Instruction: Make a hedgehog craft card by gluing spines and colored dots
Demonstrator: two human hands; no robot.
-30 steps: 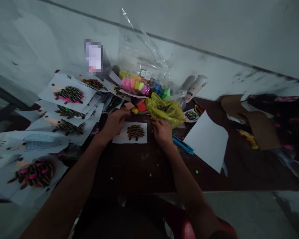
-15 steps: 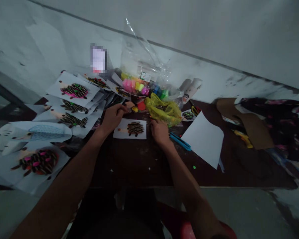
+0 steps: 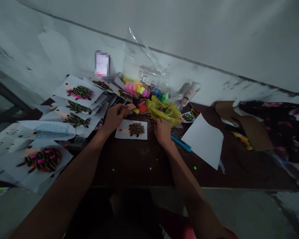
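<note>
A small white card [image 3: 120, 133] with a hedgehog figure [image 3: 137, 128] of striped seeds lies flat between my hands. My left hand [image 3: 115, 116] is at the card's upper left, fingers bent together beside a peach-coloured lump [image 3: 131, 107]; whatever its fingertips hold is too small to make out. To the right of the card my right hand [image 3: 162, 130] rests with curled fingers at the near edge of an open yellow plastic bag [image 3: 173, 114] with dark seeds inside. Its fingertips are too dim to show whether they hold anything. Yellow and red lumps [image 3: 142, 107] sit behind the card.
Several hedgehog pictures [image 3: 81, 92] are piled at the left. A clear bag of coloured clay packs [image 3: 146, 92] leans at the wall. Blue scissors [image 3: 181, 142] and a white sheet [image 3: 204, 141] lie right of my right hand, with brown cardboard [image 3: 256, 131] farther right.
The whole view has shifted slightly. My right hand has moved a little away from the card's right edge, its fingers more drawn in. My left hand stays nearly in place.
</note>
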